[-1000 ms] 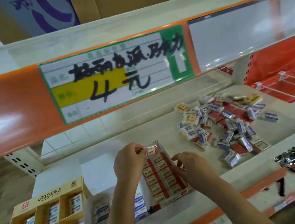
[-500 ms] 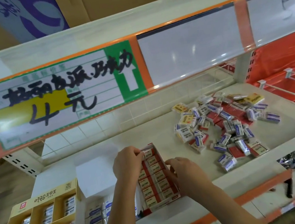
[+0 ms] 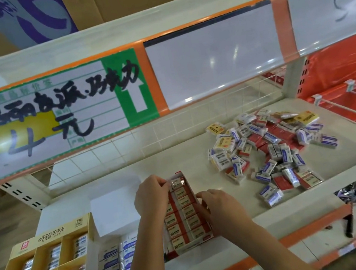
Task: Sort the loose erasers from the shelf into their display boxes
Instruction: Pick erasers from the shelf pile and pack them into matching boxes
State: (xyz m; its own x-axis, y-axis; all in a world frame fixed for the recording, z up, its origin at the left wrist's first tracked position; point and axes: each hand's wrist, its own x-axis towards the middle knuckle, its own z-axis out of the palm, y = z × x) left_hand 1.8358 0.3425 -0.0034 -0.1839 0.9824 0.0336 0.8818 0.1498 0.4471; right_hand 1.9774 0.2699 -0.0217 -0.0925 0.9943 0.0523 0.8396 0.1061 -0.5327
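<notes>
So all we can see of ourselves here is two forearms and two hands, coming up from the bottom edge of the shot. The left hand (image 3: 152, 195) and the right hand (image 3: 222, 207) are both bare, no gloves. We can't spot a ring, watch or bracelet below either hand at the wrist. The forearms are bare too, with no sleeve or cuff showing anywhere down to the edge of the frame. Fingernails look short and plain, though it's a bit blurry to be sure.
</notes>
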